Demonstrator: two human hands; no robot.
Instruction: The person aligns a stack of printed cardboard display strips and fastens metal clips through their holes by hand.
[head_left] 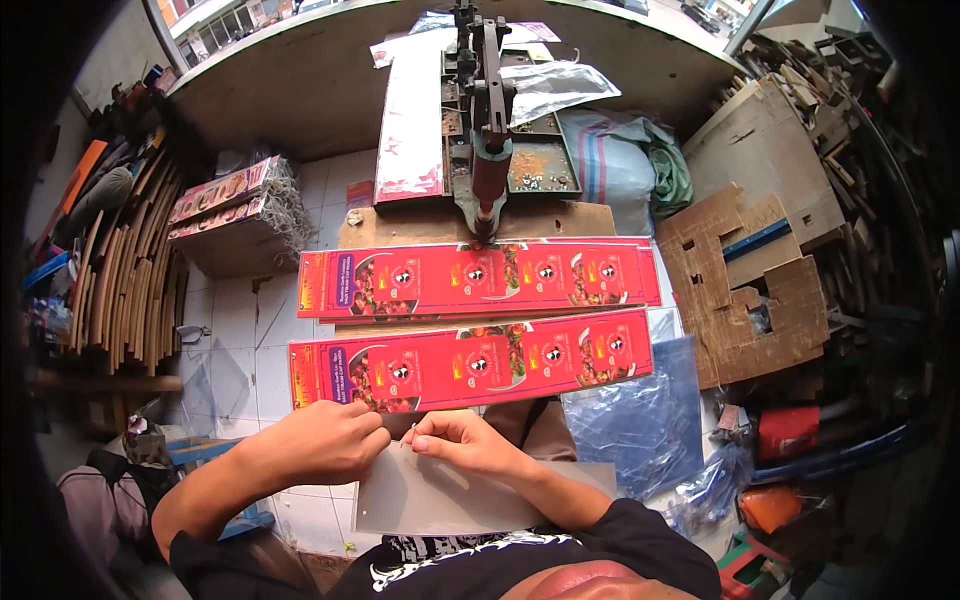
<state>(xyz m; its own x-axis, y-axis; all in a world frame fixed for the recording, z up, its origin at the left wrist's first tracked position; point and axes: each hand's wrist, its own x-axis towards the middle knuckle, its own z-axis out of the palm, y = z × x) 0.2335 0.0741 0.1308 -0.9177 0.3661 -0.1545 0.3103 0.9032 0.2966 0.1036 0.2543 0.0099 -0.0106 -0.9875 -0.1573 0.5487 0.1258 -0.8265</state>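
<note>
My left hand is closed, its fingertips turned down and hidden, just below the near stack of red printed strips. Beside it, my right hand pinches a thin pale strand between thumb and forefinger, too small to name surely. Under both hands a grey sheet lies across my lap, with a small hole near its left edge. Beyond the near stack lies a second stack of red strips, printed with food pictures and round logos. A dark press with an upright column stands over its far edge.
Metal trays with small bits flank the press. A pale board lies left of it and a woven sack right. Cut brown boards and clear plastic are on the right. A printed carton stands left.
</note>
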